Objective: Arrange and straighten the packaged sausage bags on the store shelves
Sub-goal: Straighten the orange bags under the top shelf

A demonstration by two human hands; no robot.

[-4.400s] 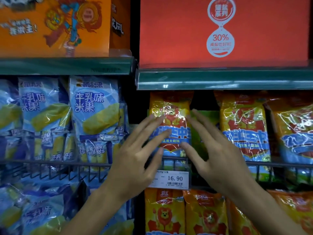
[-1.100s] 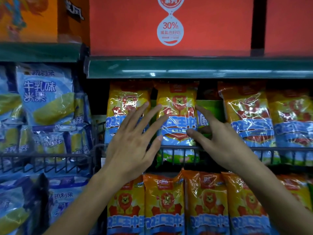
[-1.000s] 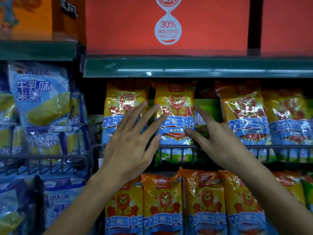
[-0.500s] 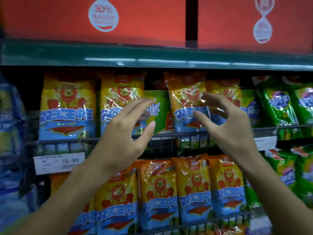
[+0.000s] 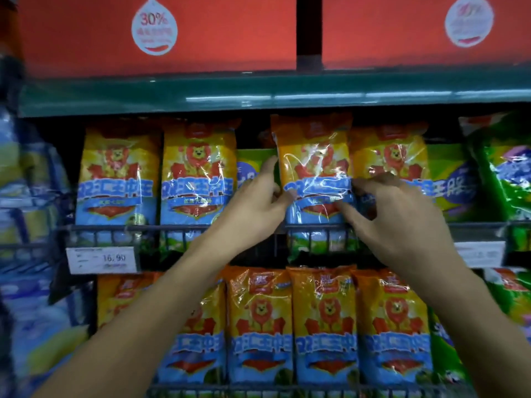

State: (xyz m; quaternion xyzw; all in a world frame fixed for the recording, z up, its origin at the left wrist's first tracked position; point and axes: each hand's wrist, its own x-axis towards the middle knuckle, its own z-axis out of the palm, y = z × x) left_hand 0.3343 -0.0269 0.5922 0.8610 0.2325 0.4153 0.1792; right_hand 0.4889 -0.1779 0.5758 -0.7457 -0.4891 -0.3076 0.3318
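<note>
An orange sausage bag point(image 5: 313, 156) with a lion print stands in the middle shelf's wire basket, leaning slightly left. My left hand point(image 5: 255, 205) grips its left edge, thumb on the front and fingers behind. My right hand point(image 5: 393, 214) pinches its right edge at the blue band. Two more lion bags point(image 5: 117, 173) point(image 5: 198, 173) stand upright to the left, another point(image 5: 388, 150) to the right. A green bag point(image 5: 253, 165) sits behind, in the gap beside my left hand.
A wire rail point(image 5: 138, 228) fronts the basket, with a 16.90 price tag point(image 5: 100, 259). A row of lion bags point(image 5: 324, 326) fills the shelf below. Green bags point(image 5: 505, 173) stand at the right, blue snack bags point(image 5: 26, 182) at the left. Red boxes point(image 5: 161, 33) sit above.
The view has shifted right along the shelf. Both hands, held open in front of the bags before, have moved to the third lion bag and taken hold of its two edges.
</note>
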